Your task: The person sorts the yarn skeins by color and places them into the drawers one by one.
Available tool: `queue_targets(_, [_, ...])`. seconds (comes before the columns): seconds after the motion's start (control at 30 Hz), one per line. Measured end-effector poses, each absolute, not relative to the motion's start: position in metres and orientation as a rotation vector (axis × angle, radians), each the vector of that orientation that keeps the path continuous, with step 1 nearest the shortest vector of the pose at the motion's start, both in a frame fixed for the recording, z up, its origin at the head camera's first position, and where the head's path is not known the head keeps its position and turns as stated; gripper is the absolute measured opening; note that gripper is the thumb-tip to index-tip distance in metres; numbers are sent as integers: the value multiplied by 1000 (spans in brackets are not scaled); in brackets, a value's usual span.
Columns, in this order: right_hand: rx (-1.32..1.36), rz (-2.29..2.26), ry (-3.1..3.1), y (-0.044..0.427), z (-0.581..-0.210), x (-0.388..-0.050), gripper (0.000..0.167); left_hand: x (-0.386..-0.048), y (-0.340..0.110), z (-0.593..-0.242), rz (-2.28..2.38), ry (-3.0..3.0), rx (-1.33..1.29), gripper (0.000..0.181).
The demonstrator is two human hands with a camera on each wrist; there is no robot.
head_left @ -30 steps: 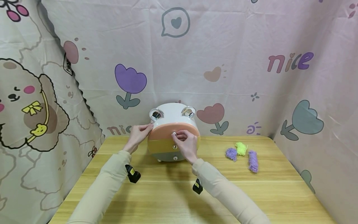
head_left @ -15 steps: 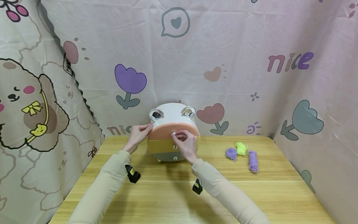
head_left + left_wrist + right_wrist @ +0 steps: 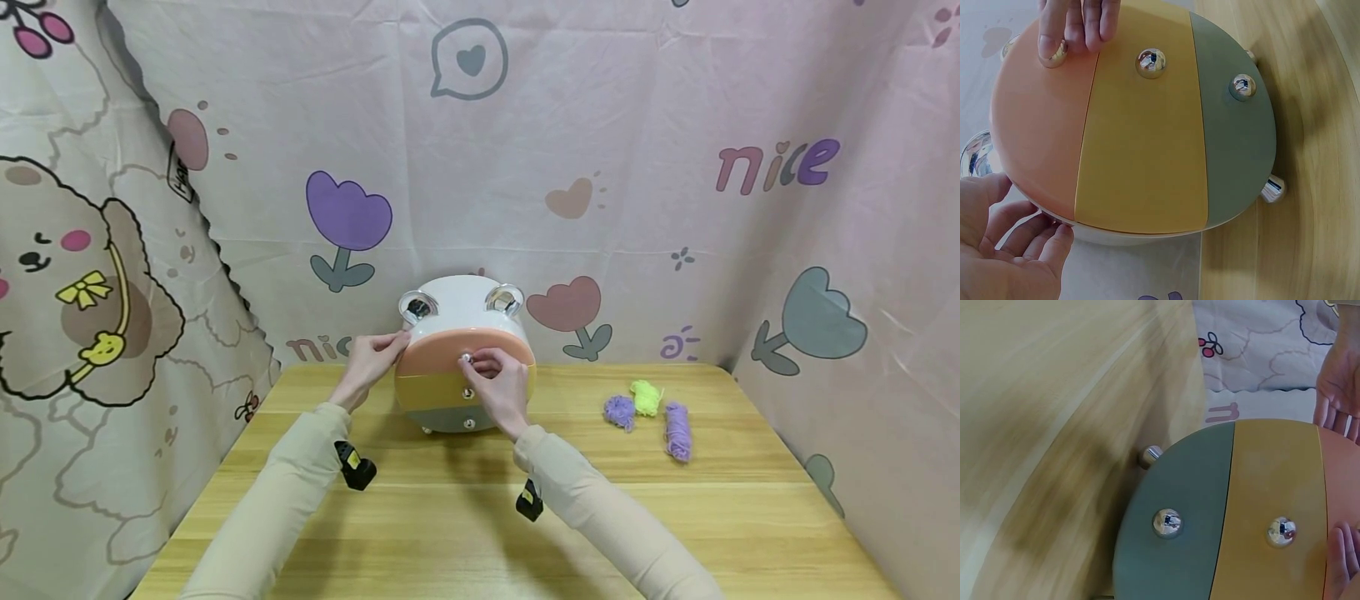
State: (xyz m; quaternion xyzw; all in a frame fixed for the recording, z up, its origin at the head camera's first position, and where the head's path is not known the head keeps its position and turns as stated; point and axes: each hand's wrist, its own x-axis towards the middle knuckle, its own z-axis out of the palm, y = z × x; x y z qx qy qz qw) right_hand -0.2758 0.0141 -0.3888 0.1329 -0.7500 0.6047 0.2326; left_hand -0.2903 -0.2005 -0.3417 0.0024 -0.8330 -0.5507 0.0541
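Observation:
A rounded white cabinet (image 3: 461, 304) with two silver ear-like rings stands at the back of the table; its front has orange, yellow and green drawers, all closed. My right hand (image 3: 504, 390) pinches the silver knob (image 3: 467, 358) of the orange drawer (image 3: 431, 354). My left hand (image 3: 369, 365) touches the cabinet's upper left side with its fingertips. In the left wrist view, thumb and fingers of the left hand (image 3: 1010, 250) lie along the edge beside the orange drawer (image 3: 1038, 131), fingers loosely bent. The right wrist view shows the right hand (image 3: 1342, 565) only partly, at the frame's edge.
Right of the cabinet lie a purple yarn ball (image 3: 619, 412), a yellow-green yarn bundle (image 3: 646, 398) and a long purple yarn bundle (image 3: 678, 432). A patterned cloth (image 3: 645, 108) hangs behind the wooden table (image 3: 450, 533). Black devices hang at both wrists.

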Motion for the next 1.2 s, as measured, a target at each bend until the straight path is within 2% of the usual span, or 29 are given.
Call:
queue_targets(0.73, [332, 1611, -2110, 19, -440, -268, 21, -290, -202, -342, -1677, -2530, 10, 48])
queue_targets(1.2, [273, 1617, -2108, 11, -454, -270, 19, -289, -200, -341, -1680, -2526, -9, 47])
